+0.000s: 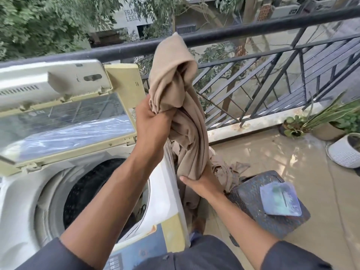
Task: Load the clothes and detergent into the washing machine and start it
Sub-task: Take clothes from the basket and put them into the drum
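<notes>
A beige garment (175, 80) hangs in the air to the right of the top-loading washing machine (25, 193). My left hand (151, 123) grips its bunched upper part. Lower down, my right hand (200, 183) holds its hanging part. The machine's lid (64, 121) stands raised, and the dark drum (97, 191) is open below my left forearm. More beige clothes (226, 168) lie heaped beside the machine's right side. A pale blue-green packet (279, 198) lies on a dark stool (272, 225) at the right.
A black balcony railing (233, 31) runs behind the machine and along the right. Potted plants (319, 121) and a white ribbed pot (344, 152) stand at the far right on the tiled floor (272, 151). The machine's control panel (136, 250) is near my body.
</notes>
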A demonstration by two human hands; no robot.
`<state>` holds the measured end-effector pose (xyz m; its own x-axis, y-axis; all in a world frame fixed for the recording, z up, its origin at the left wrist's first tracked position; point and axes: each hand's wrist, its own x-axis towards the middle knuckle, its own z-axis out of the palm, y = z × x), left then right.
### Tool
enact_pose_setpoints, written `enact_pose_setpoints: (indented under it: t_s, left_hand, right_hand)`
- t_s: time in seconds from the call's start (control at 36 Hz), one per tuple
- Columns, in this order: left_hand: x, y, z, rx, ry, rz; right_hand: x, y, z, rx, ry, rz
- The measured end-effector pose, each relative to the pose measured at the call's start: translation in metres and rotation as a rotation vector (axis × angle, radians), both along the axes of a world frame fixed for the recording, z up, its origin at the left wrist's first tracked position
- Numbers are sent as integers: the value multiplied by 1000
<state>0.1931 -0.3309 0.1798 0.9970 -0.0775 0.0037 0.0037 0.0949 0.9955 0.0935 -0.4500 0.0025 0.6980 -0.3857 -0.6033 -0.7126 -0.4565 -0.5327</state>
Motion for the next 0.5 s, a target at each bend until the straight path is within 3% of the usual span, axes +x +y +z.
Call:
enact_pose_setpoints:
  t_s: [0.22,0.39,0.5]
  left_hand:
    - [5,17,-14,96,-52,23]
    - [6,38,-52,275,-28,-19]
    - [0,43,-70,343,85,-76]
  right_hand:
    - [6,-23,-14,-9,88,-106]
    - [15,-75,-11,27,-92,-270]
    - [23,-85,29,127,-244,-281]
